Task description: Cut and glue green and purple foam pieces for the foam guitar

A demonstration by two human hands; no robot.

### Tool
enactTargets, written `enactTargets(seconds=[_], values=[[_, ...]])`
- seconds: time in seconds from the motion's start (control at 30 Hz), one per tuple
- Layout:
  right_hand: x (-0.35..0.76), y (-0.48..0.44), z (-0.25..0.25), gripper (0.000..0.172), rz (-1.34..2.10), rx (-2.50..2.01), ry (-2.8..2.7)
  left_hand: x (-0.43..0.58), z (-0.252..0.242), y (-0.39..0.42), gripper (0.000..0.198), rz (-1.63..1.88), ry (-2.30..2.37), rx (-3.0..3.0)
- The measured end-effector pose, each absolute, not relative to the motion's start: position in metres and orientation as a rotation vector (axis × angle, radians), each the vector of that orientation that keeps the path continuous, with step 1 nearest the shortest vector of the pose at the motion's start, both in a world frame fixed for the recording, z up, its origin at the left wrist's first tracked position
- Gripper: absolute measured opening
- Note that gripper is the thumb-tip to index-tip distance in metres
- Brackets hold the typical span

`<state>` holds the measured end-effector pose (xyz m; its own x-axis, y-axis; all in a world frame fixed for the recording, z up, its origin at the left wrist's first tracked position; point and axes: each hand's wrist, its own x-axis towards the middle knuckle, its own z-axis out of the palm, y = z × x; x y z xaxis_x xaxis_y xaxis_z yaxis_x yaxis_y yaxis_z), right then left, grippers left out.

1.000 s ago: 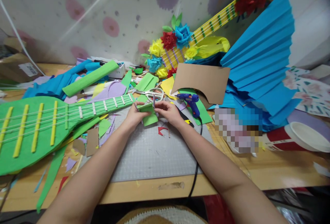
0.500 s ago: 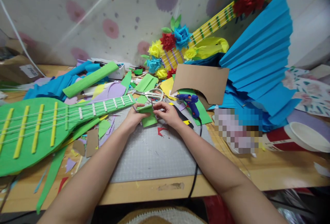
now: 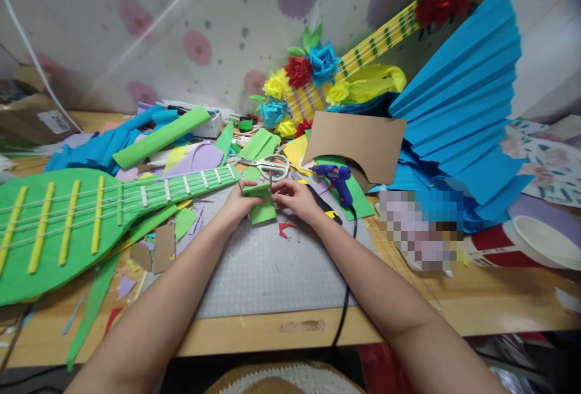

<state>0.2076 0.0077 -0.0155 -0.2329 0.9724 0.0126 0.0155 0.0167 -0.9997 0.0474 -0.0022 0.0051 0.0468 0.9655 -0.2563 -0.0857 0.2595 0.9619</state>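
A small folded piece of green paper is held over the grey cutting mat. My left hand pinches its left side between thumb and fingers. At the right edge of the same paper, my right hand has its fingertips closed. Something thin and dark stands up by my right fingertips, too small to make out. Just beyond my hands lie scissors with pale handles. Red paper scraps rest on the mat below my right hand.
A green guitar-shaped piece lies at left, its neck reaching near my left hand. On the right are a blue glue gun with a trailing cord, brown cardboard, a pleated blue fan and a paper bucket. Paper scraps crowd the back.
The view has shifted slightly. Both hands stay at the green paper, with almost no movement.
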Motion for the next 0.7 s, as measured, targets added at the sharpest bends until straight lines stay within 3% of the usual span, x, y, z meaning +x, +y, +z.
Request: enactTargets(seconds=[0.7], values=[[0.2059, 0.0104, -0.0255, 0.024, 1.364, -1.091, -1.388, 0.0406, 0.0016, 0.0029, 0.041, 0.931, 1.182, 1.023]])
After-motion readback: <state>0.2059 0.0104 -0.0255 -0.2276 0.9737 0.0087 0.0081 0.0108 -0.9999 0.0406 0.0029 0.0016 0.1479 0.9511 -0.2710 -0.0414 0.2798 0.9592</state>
